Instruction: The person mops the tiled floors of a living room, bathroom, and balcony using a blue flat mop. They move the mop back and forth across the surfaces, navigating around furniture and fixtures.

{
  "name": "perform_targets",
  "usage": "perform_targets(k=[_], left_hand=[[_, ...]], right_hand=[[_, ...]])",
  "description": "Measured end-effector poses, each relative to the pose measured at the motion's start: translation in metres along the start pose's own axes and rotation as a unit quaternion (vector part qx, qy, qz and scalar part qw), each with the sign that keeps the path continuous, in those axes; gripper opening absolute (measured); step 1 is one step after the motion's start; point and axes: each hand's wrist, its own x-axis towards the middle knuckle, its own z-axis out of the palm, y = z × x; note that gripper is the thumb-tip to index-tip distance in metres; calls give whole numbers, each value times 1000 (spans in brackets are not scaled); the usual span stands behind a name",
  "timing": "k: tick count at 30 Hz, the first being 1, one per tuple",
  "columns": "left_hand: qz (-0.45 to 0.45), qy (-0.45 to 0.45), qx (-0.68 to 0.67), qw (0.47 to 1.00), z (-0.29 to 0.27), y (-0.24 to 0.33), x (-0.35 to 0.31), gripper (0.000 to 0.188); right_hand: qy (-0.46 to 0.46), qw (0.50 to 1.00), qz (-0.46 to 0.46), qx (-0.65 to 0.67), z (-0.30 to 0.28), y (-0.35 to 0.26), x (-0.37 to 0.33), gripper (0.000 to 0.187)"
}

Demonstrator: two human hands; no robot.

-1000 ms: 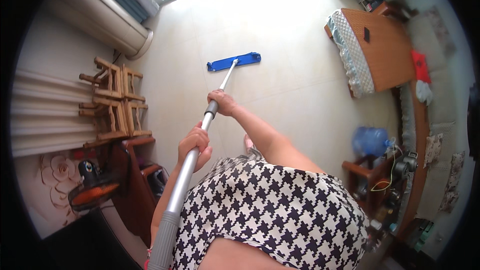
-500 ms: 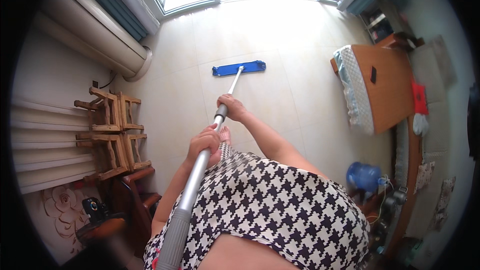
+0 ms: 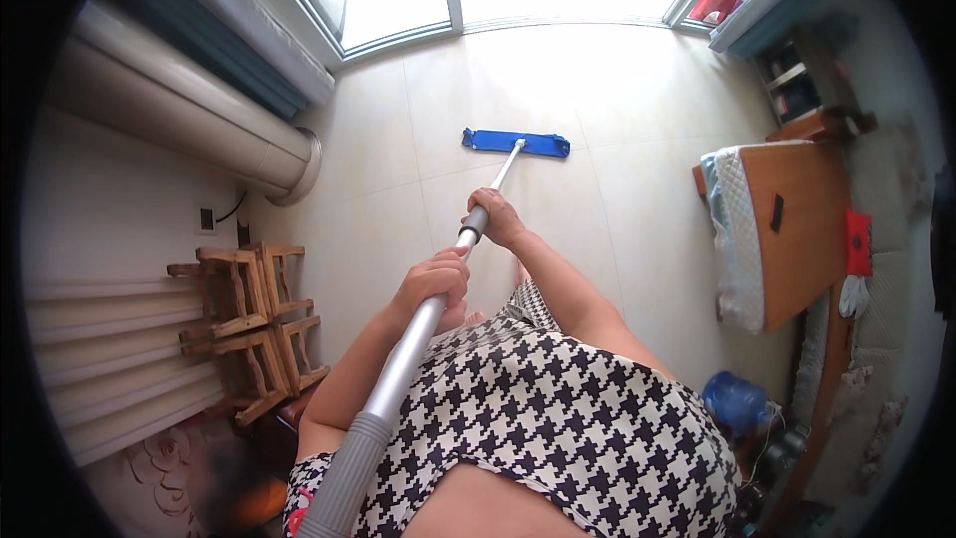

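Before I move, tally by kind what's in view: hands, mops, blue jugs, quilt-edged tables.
Hands, left hand and right hand, both on the mop: 2
Mops: 1
Blue jugs, one jug: 1
Quilt-edged tables, one table: 1
Total: 5

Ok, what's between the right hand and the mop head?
In the head view, a bare stretch of the thin, pale pole runs from the right hand to the blue mop head, with pale floor tiles behind it.
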Motion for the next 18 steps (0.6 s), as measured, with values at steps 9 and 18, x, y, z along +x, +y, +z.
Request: perform_targets(k=[9,18], left_hand=[[-8,-62,-16,998,-6,12,-4,23],[-5,-38,-59,998,-33,8,-16,23]], right_hand=[[40,999,-13,20,19,0,-21,30],[14,998,14,-51,24,-24,-13,26]])
